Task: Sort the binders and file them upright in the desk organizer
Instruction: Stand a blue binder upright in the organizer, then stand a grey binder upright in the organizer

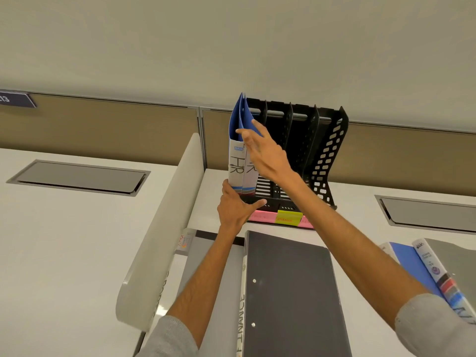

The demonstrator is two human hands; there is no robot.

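The two blue binders (pixel 236 166) stand upright, spines toward the camera, in the leftmost slot of the black organizer (pixel 327 155) at the upper middle of the frame, so their long axis runs vertically. The right hand (pixel 268 153) reaches in from the lower right, fingers straight and spread, with the tips on the upper blue cover, steadying and not grasping. The left hand (pixel 233 207) sits at the foot of the binders, thumb stretched along the organizer's front lip. Its fingers go up the left side, and whether they curl round anything is hidden. The slots to the right of the blue pair look empty, so the next binder probably goes there. The black binder (pixel 291 292) lies flat on the desk (pixel 360 228) just below the organizer, between the two forearms. Its long axis points toward the slots and its spine is on the left, nearer the left arm. Pink and yellow labels (pixel 288 218) lie between it and the organizer. Another blue binder (pixel 409 264) lies at lower right, and a pale divider (pixel 164 215) borders the left.
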